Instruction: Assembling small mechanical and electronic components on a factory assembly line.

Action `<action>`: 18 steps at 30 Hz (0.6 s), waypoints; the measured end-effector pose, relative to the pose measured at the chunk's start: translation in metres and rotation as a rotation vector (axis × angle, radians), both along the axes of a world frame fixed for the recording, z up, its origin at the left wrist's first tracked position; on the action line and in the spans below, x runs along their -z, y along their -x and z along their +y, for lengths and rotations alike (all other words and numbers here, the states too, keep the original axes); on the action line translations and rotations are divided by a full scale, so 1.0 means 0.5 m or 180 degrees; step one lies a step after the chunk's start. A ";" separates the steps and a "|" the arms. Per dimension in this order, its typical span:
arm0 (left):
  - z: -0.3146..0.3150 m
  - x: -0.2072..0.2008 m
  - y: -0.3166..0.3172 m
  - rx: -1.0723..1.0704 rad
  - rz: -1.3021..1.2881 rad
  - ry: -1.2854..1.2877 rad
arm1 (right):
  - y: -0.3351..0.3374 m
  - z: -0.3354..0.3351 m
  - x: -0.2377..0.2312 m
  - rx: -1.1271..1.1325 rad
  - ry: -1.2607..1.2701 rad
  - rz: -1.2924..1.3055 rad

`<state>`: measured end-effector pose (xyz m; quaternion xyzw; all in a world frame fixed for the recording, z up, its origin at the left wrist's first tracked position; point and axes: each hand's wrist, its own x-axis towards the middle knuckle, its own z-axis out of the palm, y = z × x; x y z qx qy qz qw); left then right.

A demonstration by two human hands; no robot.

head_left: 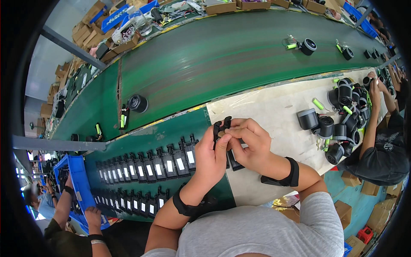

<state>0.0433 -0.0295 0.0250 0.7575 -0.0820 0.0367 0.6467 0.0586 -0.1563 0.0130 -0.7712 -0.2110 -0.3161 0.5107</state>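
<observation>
Close together in front of my chest, both hands work on a small black plastic part (217, 129) with upright tabs. My left hand (208, 159) is closed round its near side, thumb pointing up. The fingers of my right hand (251, 139) are bent and pinch at the part from the right, by a tiny brownish spot I cannot make out. Fingers hide most of the part. Below my right hand, another black piece (235, 163) lies partly covered. To the left, two rows of black plastic housings (169, 165) with white labels lie on the green bench (156, 134).
Black cylindrical motor units (326, 125) with light green batteries are heaped on the pale sheet (261, 107) at right. Beyond runs a green conveyor belt (184, 64) carrying a few units. A co-worker's arm (373, 115) reaches in at right; another works over a blue crate (76, 171) at left.
</observation>
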 end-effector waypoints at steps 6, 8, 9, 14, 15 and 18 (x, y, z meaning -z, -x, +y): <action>-0.002 0.023 -0.007 -0.0037 0.0051 0.0170 | -0.002 -0.004 -0.003 0.0022 0.0063 0.0049; 0.000 0.020 -0.010 0.0030 0.0181 0.0194 | -0.003 -0.006 -0.002 0.0024 0.0048 0.0052; 0.001 0.019 -0.010 0.0063 0.0247 0.0206 | -0.003 -0.007 -0.001 0.0024 0.0042 0.0096; -0.014 0.014 -0.008 0.0253 0.0742 0.0972 | -0.006 -0.006 0.005 0.0009 0.0068 0.0173; -0.016 0.016 -0.009 0.0285 0.0811 0.1147 | -0.007 -0.007 0.003 0.0004 0.0107 0.0204; -0.023 0.003 -0.007 0.0246 0.1073 0.1407 | -0.006 -0.009 -0.005 -0.0036 0.0186 0.0365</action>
